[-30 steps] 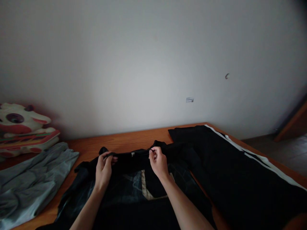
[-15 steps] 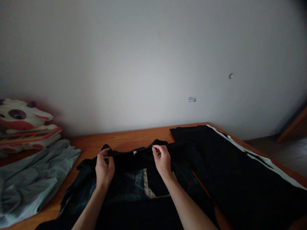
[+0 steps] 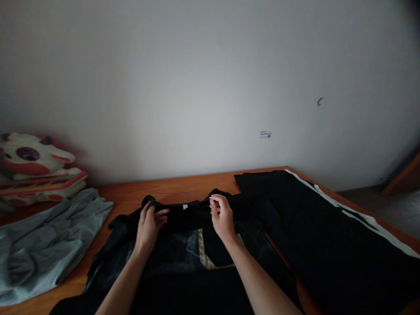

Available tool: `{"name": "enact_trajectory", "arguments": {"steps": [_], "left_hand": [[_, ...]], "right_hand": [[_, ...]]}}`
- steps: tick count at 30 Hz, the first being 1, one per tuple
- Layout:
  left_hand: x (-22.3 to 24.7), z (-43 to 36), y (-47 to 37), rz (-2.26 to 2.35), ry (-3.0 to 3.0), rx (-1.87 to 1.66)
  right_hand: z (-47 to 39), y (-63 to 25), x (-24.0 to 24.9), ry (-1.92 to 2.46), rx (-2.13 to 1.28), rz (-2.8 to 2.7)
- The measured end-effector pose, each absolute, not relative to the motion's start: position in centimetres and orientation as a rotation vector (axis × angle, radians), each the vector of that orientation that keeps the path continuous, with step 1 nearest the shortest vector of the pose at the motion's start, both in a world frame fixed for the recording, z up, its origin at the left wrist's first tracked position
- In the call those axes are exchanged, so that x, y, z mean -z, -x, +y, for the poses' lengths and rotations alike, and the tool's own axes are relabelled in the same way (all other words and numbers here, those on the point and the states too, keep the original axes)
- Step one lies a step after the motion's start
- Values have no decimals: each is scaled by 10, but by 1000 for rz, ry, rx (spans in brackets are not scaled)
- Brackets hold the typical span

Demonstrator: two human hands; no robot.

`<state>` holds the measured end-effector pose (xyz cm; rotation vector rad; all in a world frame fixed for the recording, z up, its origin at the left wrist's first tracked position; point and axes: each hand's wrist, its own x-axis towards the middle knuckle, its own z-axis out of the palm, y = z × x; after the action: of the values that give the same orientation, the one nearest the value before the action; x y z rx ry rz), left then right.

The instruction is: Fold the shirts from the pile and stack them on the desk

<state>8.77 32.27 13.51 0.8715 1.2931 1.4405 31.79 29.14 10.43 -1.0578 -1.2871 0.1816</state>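
At 9 o'clock, clock read on the camera view with 12 at the top: cow-shaped toy [image 3: 39, 168], white and red, keyboard-like strip across its front, standing against the wall [image 3: 183, 87]. Just below it, 8 o'clock: grey garment [image 3: 49, 245], rumpled, lying on the wooden surface [image 3: 170, 191], cut off by the view's edge.

Left hand [image 3: 152, 223], between 7 and 8: fingers loosely spread and a bit blurred, at the top edge of the dark garment. Can't tell if it pinches the cloth.

Dark garment [image 3: 185, 280], 6 o'clock: laid out on the surface, top edge towards 12, bottom running out of view. Small white tag [image 3: 185, 207] on that edge, between the hands. Tan trim [image 3: 201, 247] below, angled, partly behind the right forearm.

Right hand [image 3: 223, 216], just short of 6 on the 5 side: thumb and forefinger together, pinching the same top edge.

Label [image 3: 265, 134] on the wall, between 2 and 3. Black garment [image 3: 315, 232], 4 o'clock: spread flat beside the dark one, white stripe [image 3: 302, 181] along its far-right side. Floor [image 3: 367, 199] past the surface, between 3 and 4.
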Motion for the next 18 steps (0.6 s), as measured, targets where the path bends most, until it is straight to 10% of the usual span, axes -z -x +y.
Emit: {"name": "enact_trajectory", "arguments": {"steps": [9,18], "left_hand": [[-130,320,-98,1333,-862,-1617],[-123,310,-106,1520,-2666,-1175]], "right_hand": [[286,-317,-112,1076,-77,-1354],[286,-316,-110,1072,-106,-1377]]}}
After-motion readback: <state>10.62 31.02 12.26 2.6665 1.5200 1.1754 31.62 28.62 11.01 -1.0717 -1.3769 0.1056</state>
